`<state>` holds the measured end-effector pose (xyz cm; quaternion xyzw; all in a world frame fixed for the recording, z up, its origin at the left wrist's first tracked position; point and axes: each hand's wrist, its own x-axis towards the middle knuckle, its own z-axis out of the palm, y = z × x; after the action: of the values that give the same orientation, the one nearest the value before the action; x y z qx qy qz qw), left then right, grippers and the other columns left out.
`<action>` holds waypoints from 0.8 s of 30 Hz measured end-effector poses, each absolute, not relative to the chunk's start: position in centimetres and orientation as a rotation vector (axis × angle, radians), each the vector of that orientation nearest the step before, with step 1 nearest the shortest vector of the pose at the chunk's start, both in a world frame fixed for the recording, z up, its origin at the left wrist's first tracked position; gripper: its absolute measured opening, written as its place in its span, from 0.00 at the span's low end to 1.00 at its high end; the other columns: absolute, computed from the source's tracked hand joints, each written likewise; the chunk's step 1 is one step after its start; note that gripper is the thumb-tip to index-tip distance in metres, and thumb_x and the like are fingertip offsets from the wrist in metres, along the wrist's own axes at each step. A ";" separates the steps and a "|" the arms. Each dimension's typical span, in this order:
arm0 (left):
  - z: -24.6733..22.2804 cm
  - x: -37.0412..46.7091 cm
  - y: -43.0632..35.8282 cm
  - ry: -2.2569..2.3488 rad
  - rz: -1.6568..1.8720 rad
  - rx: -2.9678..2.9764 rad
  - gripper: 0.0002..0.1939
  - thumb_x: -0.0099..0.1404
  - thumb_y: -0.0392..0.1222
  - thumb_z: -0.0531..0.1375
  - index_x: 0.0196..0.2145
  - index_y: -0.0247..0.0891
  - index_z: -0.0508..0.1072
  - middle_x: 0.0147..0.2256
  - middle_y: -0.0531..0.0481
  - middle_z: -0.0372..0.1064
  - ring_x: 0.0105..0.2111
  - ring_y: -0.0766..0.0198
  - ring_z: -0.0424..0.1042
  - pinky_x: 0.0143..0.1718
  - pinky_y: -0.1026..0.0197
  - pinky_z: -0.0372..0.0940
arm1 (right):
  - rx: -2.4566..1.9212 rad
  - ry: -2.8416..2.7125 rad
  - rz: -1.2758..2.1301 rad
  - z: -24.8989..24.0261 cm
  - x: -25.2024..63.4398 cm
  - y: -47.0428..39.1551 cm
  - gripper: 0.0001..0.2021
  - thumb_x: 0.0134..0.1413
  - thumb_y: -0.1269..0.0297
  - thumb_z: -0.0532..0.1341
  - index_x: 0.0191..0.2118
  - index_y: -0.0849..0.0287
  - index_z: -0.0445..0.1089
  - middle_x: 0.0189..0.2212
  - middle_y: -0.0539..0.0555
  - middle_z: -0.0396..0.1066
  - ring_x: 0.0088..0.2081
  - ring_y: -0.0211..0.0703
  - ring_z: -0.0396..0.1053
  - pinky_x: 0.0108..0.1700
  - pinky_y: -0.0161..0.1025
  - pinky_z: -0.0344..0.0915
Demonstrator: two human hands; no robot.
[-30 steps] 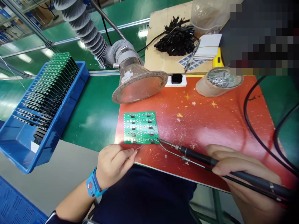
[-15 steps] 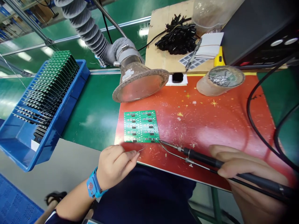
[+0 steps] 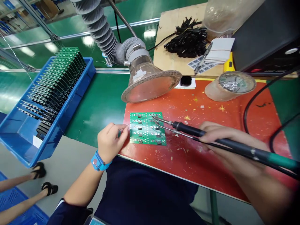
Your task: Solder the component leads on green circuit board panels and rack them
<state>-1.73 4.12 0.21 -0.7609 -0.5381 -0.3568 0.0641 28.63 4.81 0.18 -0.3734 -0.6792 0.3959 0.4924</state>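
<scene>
A green circuit board [image 3: 147, 128] with rows of small black parts lies flat on the red mat [image 3: 201, 109]. My left hand [image 3: 112, 137], a blue band at its wrist, is closed at the board's left edge, thumb and forefinger pinching a thin pale strand too fine to make out well. My right hand [image 3: 225, 140] is wrapped round a black soldering iron [image 3: 194, 129] with a thin metal tube fixed beneath it. The iron's tip is over the upper right part of the board; whether it touches is not clear.
A fume hood [image 3: 152, 86] on a ribbed hose hangs behind the board. A blue bin [image 3: 82, 90] of upright boards stands left. Behind the mat are a tin-topped roll [image 3: 229, 86], black cables [image 3: 187, 39] and a dark machine [image 3: 264, 37]. Another person's feet [image 3: 44, 187] show lower left.
My left hand has moved up from below the board to its left edge. My right hand has carried the iron's tip from the lower right corner up over the board. The view has shifted slightly.
</scene>
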 end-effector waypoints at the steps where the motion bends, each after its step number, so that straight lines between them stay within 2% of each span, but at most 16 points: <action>1: 0.1 -1.6 4.3 -1.635 -1.083 -2.284 0.05 0.66 0.37 0.62 0.31 0.36 0.73 0.20 0.58 0.61 0.19 0.72 0.59 0.20 0.66 0.52 | -0.898 -1.672 0.969 -0.3 28.3 5.4 0.02 0.57 0.61 0.63 0.36 0.50 0.73 0.25 0.50 0.66 0.27 0.41 0.65 0.28 0.41 0.60; 13: 0.2 -0.8 4.9 -1.702 -1.058 -2.248 0.06 0.66 0.37 0.61 0.30 0.36 0.74 0.19 0.58 0.59 0.19 0.71 0.58 0.21 0.66 0.51 | -0.950 -1.797 0.931 -1.3 26.9 7.0 0.02 0.57 0.64 0.62 0.35 0.53 0.72 0.25 0.49 0.68 0.25 0.38 0.67 0.27 0.38 0.60; 19: 0.2 -0.7 5.2 -1.703 -1.058 -2.266 0.06 0.65 0.37 0.62 0.30 0.36 0.74 0.19 0.57 0.60 0.19 0.71 0.57 0.21 0.66 0.51 | -0.963 -1.808 0.926 -1.4 26.9 7.1 0.02 0.57 0.63 0.62 0.35 0.53 0.72 0.24 0.49 0.68 0.24 0.39 0.66 0.26 0.38 0.60; 24: 0.2 -0.3 5.3 -1.700 -1.078 -2.288 0.06 0.65 0.37 0.61 0.29 0.35 0.74 0.22 0.55 0.64 0.20 0.71 0.60 0.22 0.67 0.55 | -0.937 -1.811 0.930 -1.3 26.9 7.2 0.01 0.57 0.65 0.62 0.35 0.53 0.71 0.25 0.50 0.68 0.25 0.38 0.66 0.26 0.38 0.60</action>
<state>-0.35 5.28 0.16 -0.7500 -0.5572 -0.3532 0.0473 26.92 7.16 -1.29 -0.3764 -0.7276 0.3736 0.4351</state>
